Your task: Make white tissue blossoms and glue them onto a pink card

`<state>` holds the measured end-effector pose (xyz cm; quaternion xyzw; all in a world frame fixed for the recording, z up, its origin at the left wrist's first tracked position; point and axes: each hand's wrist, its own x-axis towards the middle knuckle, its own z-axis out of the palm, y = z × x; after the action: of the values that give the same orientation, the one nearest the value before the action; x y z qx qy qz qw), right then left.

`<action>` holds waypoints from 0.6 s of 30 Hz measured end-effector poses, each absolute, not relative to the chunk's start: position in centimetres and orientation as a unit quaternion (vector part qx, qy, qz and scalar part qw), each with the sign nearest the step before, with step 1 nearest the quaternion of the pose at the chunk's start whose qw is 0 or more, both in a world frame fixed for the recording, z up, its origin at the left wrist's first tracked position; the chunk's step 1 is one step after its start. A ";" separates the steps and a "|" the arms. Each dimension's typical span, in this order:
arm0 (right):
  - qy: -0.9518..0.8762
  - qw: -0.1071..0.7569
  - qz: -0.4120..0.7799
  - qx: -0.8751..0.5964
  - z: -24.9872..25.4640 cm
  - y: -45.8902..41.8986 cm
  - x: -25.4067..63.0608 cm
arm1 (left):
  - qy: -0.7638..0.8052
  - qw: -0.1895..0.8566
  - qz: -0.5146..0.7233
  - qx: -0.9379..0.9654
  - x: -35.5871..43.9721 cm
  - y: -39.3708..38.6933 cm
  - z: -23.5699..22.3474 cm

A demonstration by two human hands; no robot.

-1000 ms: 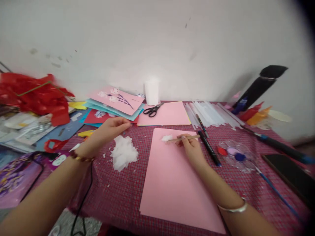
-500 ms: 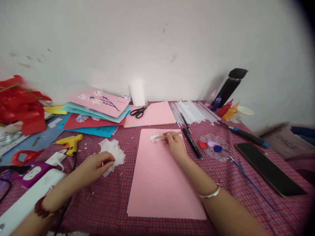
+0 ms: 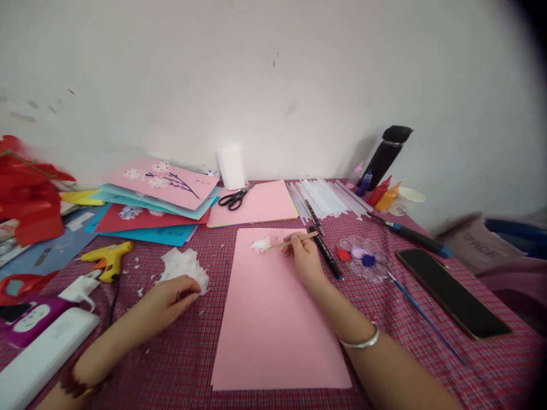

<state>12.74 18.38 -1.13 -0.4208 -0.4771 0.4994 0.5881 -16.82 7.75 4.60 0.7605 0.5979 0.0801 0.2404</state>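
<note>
My right hand [image 3: 305,256] is closed round a thin wooden craft stick [image 3: 284,244] above the pink paper [image 3: 277,319]. The stick's left tip touches a small crumpled tuft of white tissue [image 3: 261,244] near the paper's top edge. To the left of the paper, my left hand [image 3: 177,296] hovers at the lower edge of a pile of white tissue pieces [image 3: 184,265]. Its fingers are curled with the tips close to the thumb. Whether anything small is between them cannot be made out.
Beside my right hand lie a black marker [image 3: 327,253], a paint palette [image 3: 367,259], a blue paintbrush [image 3: 427,316] and a phone [image 3: 453,293]. Scissors [image 3: 233,199] rest on pink sheets behind. Leftward are a yellow glue gun [image 3: 109,259], a power strip [image 3: 47,359] and flower cards [image 3: 166,182].
The view has shifted slightly. The tuft looks more spread out leftward, with the stick's tip still at it. My left hand stays by the tissue pile.
</note>
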 end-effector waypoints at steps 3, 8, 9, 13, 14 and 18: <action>-0.488 0.580 0.499 -0.421 -1.0 18.4 12.5 | 0.603 0.245 0.086 0.754 -17.3 7.5 4.3; -0.506 0.566 0.506 -0.409 -0.7 18.4 11.9 | 0.601 0.248 0.094 0.754 -18.1 7.2 3.5; -0.508 0.564 0.504 -0.411 -0.8 18.5 11.8 | 0.600 0.249 0.094 0.755 -18.2 7.2 3.4; -0.517 0.558 0.495 -0.421 -0.9 18.7 11.8 | 0.605 0.253 0.107 0.747 -18.5 6.9 3.4; -0.520 0.558 0.491 -0.422 -1.0 18.7 11.9 | 0.611 0.252 0.116 0.742 -18.6 6.8 3.5; -0.531 0.557 0.466 -0.437 -1.3 18.6 12.2 | 0.637 0.238 0.163 0.715 -19.0 6.6 4.1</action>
<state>12.19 18.61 -1.27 -0.4368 -0.5308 0.4657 0.5573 -18.98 6.60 4.10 0.7148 0.6368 0.1634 0.2384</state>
